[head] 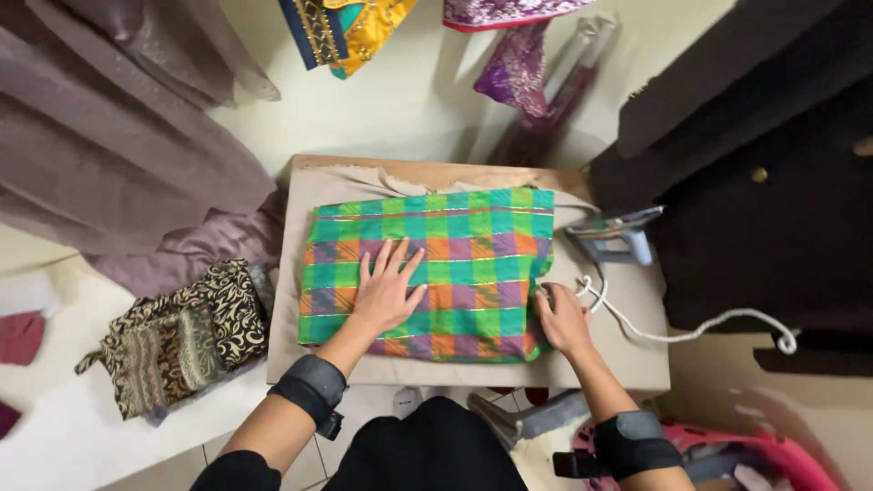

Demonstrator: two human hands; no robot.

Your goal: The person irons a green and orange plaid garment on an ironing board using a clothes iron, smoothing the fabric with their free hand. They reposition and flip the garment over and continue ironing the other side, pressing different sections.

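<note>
1. Checked cloth [455,264], green, orange and purple: lay folded flat on the beige ironing board [627,364].
2. Left hand [386,291]: open, fingers spread, palm pressed on the cloth.
3. Right hand [562,318]: fingers curled, pinching the cloth's right edge.
4. Iron [614,235]: stood at the board's right, its white cord [691,332] trailing off.
5. Patterned black-and-gold fabric [182,336]: lay left of the board.

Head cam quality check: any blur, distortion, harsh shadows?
Head view: wide-angle distortion bends the edges, so the grey drape and dark cabinet lean outward; lighting is soft and even, with faint shadows on the wall; the centre is sharp at the checked cloth, left hand and right hand; the pink basket is soft.
</note>
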